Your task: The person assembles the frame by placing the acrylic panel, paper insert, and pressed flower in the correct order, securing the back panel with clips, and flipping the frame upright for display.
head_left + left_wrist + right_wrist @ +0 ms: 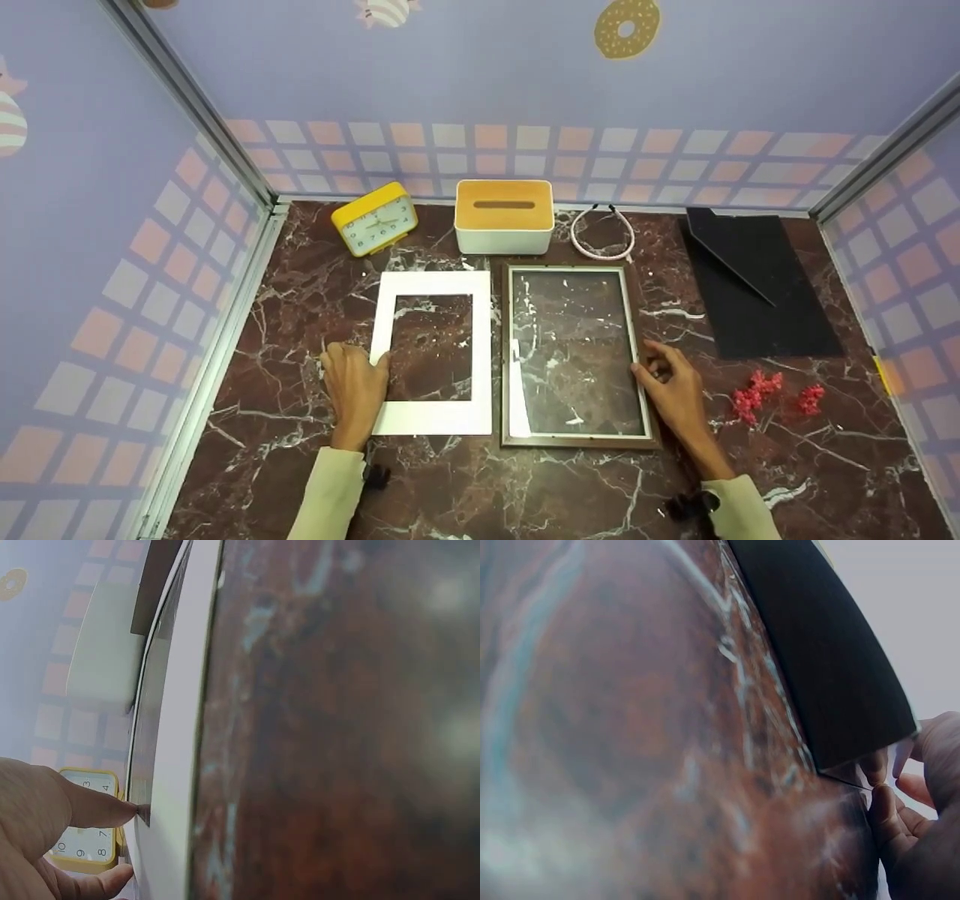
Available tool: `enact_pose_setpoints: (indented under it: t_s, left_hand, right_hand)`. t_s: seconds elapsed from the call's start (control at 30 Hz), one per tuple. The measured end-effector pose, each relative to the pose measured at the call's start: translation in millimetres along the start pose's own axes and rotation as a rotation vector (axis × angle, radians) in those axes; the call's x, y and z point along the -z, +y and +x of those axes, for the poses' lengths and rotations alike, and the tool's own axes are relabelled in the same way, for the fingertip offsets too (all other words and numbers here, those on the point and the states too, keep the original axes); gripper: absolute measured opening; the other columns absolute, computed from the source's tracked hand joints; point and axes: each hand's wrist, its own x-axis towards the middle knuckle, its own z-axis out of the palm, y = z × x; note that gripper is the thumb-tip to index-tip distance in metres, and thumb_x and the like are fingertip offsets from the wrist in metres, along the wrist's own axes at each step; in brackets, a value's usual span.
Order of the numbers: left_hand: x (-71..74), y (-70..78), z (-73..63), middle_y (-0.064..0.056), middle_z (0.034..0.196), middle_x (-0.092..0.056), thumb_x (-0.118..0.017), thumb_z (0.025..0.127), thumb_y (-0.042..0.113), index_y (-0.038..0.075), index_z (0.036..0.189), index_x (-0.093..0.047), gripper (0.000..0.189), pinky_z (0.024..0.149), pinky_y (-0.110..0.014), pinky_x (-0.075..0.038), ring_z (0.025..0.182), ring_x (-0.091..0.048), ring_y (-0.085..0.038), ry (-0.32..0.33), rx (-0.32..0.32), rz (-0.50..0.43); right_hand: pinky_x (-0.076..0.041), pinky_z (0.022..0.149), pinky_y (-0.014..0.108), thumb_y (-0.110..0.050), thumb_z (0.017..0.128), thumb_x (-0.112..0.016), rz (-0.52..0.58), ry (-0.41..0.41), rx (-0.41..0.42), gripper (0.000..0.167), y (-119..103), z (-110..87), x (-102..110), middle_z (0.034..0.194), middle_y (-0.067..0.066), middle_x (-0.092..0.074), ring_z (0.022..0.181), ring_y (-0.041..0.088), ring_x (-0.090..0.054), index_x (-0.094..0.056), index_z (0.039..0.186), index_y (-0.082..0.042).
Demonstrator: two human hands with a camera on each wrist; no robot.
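Note:
A flat white rectangular photo mat with a cut-out window lies on the table, left of a brown picture frame with a clear pane. My left hand holds the mat by its left border. Its thumb lies over the border, and another fingertip meets the outer edge. Along the frame's right side, my right hand grips the rail, thumb near the inner rim and fingers curled outside. In the right wrist view the frame's dark side stands beside the fingers.
Behind stand a yellow alarm clock, a tissue box with a wooden top and a pale headband. At right lies a black backing board with a raised stand flap. Red flower sprigs lie nearer. Patterned walls enclose the table.

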Motion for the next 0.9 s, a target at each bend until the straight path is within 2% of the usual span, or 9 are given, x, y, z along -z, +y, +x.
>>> enact_pose_setpoints:
  t_s: [0.17, 0.27, 0.43, 0.63, 0.77, 0.9]
  left_hand:
    - [-0.2, 0.4, 0.0, -0.029, 0.103, -0.056, -0.089, 0.090, 0.015, -0.009, 0.081, -0.068, 0.033, 0.088, -0.062, -0.050, 0.100, -0.052, -0.050, -0.013, 0.018, -0.011]
    - [0.1, -0.2, -1.2, -0.030, 0.111, -0.059, -0.088, 0.092, 0.014, -0.012, 0.098, -0.073, 0.031, 0.094, -0.063, -0.049, 0.107, -0.053, -0.050, -0.024, 0.030, -0.044]
    - [-1.7, -4.8, -6.5, -0.031, 0.123, -0.061, -0.088, 0.091, 0.009, -0.013, 0.124, -0.073, 0.043, 0.106, -0.064, -0.045, 0.122, -0.053, -0.051, -0.003, 0.019, -0.118]
    - [-5.8, -8.9, -12.2, -0.028, 0.120, -0.062, -0.091, 0.086, 0.003, -0.009, 0.125, -0.076, 0.043, 0.107, -0.063, -0.042, 0.119, -0.052, -0.049, 0.043, -0.001, -0.214]
    - [-5.6, -4.1, -13.5, -0.028, 0.122, -0.064, -0.091, 0.086, 0.006, -0.007, 0.124, -0.077, 0.042, 0.104, -0.063, -0.042, 0.117, -0.053, -0.048, 0.015, 0.059, -0.191]
    - [-1.9, 2.1, -11.9, -0.030, 0.127, -0.063, -0.088, 0.089, 0.010, -0.008, 0.124, -0.075, 0.041, 0.104, -0.063, -0.043, 0.121, -0.052, -0.049, -0.030, 0.131, -0.135]
  right_hand:
    - [-0.048, 0.068, 0.008, 0.008, 0.090, -0.085, 0.021, 0.001, -0.006, 0.044, 0, -0.2, 0, 0.110, 0.022, -0.073, 0.084, 0.009, -0.061, -0.074, 0.132, 0.007]
    - [-0.048, 0.068, 0.007, 0.010, 0.089, -0.085, 0.035, 0.010, -0.004, 0.044, 0, -0.4, -1, 0.110, 0.022, -0.073, 0.084, 0.010, -0.061, -0.074, 0.131, 0.008]
    - [-0.046, 0.067, 0.006, 0.014, 0.086, -0.086, 0.034, 0.030, -0.002, 0.045, -1, -0.6, -3, 0.107, 0.024, -0.073, 0.082, 0.012, -0.060, -0.074, 0.129, 0.010]
    - [-0.045, 0.067, 0.006, 0.019, 0.086, -0.082, 0.010, 0.053, -0.007, 0.043, -23, -2.2, -2, 0.104, 0.029, -0.071, 0.080, 0.017, -0.060, -0.072, 0.127, 0.015]
    - [-0.045, 0.067, 0.006, 0.019, 0.087, -0.081, 0.017, 0.052, 0.009, 0.040, -39, -4.2, 1, 0.103, 0.032, -0.069, 0.080, 0.018, -0.061, -0.070, 0.126, 0.018]
    - [-0.045, 0.068, 0.007, 0.017, 0.088, -0.080, 0.023, 0.036, 0.023, 0.040, -42, -5.7, 1, 0.104, 0.033, -0.068, 0.080, 0.016, -0.061, -0.069, 0.127, 0.019]
